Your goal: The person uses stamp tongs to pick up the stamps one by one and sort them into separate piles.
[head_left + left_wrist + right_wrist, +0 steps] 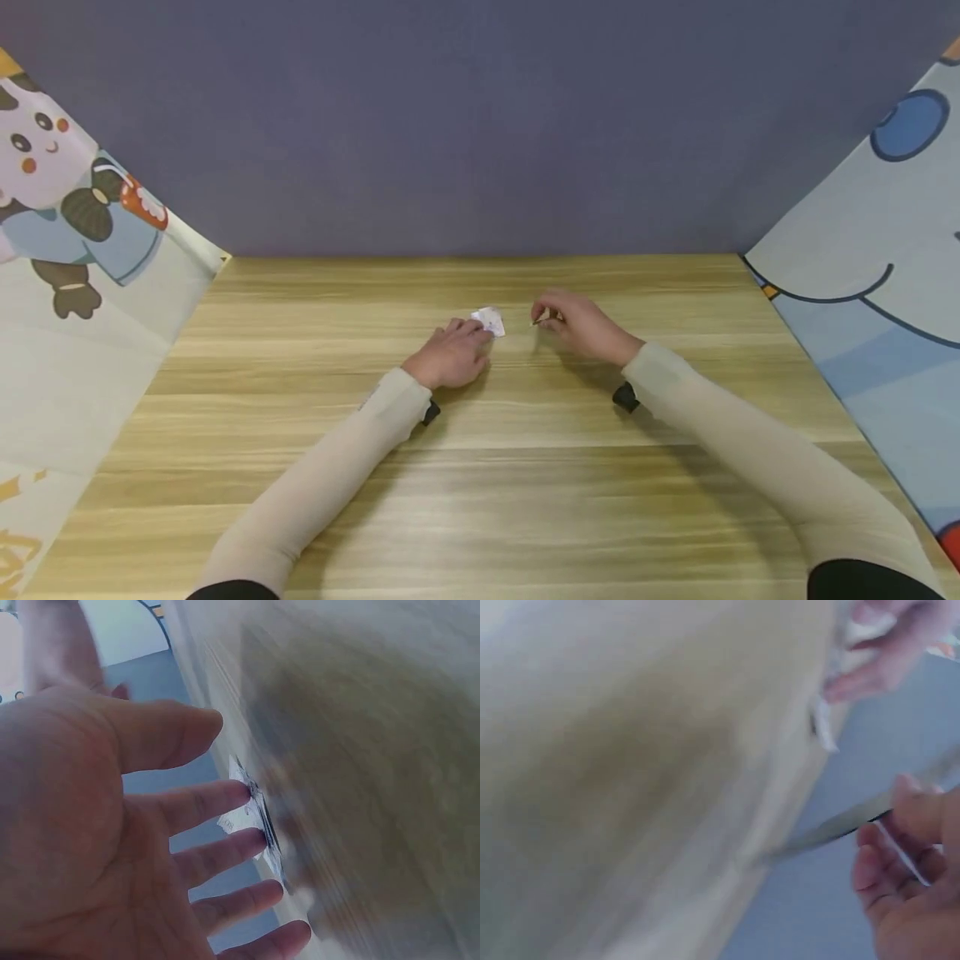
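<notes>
The wood-grain table (480, 500) forms the main work surface; the dark blue-grey panel (480, 125) stands along its far edge; the right side panel (817, 275), printed in white and blue with dark curved outlines, borders the table on one flank; the left side panel (90, 375), white with a printed cartoon cow (45, 142), borders it on the other.

The right sleeve (735, 450) and the left sleeve (322, 483), both long and light-coloured, extend forward over the table from its near edge.

The right hand (588, 325) is positioned to the right of the table's midline; its thumb and fingers are bent together and pinch a thin strip; the left hand (452, 354) lies low over the table, palm down, in a released condition; its fingers are extended, its thumb is set apart from them, and its foremost fingertips (238, 793) touch the paper.

The white printed paper (491, 320) is located on the table, between the two hands, beyond the left hand's fingers; its edge shows several thin layers in the left wrist view.

The thin strip (840, 825) projects from the right hand's pinch; it is apart from the paper; blur hides its material; whether its free end meets the table cannot be determined.
</notes>
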{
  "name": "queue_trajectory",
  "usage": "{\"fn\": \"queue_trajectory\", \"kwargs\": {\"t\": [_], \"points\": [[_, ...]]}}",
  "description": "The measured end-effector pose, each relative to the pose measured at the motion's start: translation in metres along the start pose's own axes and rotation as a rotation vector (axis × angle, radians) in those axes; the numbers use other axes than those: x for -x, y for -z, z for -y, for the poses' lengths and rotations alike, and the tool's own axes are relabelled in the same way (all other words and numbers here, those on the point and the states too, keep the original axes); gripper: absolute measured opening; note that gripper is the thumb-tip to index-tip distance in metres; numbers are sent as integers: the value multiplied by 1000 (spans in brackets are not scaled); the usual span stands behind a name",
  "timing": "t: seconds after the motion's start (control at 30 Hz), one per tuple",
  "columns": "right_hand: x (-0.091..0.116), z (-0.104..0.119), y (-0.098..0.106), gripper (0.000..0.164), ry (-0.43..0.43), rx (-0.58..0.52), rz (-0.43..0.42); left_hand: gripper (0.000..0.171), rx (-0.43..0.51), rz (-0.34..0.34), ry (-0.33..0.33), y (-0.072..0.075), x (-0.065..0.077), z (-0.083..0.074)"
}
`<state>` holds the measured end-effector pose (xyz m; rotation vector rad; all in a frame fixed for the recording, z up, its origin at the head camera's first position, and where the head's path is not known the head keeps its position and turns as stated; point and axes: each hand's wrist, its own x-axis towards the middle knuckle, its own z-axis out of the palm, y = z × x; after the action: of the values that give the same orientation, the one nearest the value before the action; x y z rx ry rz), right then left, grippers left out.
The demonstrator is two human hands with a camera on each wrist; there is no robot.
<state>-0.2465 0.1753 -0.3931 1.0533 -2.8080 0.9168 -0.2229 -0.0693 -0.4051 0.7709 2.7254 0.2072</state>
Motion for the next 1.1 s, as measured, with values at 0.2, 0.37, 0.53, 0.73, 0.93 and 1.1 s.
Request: {"fn": "queue_trajectory", "kwargs": {"t": [0.2,0.37,0.53,0.73,0.93,1.1], "points": [[-9,9,16,7,-1,-79,-128,51,9,18,-3,2,1,2],[-12,6,15,9,-17,-74,-122,51,16,32,-16,3,1,3],[-18,0,8,10,-69,-94,-98,49,18,35,-21,4,2,4],[-23,-8,-2,7,-122,-71,-49,49,12,33,-13,3,2,4],[-30,-10,-4,6,-101,-166,-179,49,3,33,-9,1,0,4],[-41,-8,-9,4,-106,-211,-190,48,-14,26,-14,0,-1,3]]}}
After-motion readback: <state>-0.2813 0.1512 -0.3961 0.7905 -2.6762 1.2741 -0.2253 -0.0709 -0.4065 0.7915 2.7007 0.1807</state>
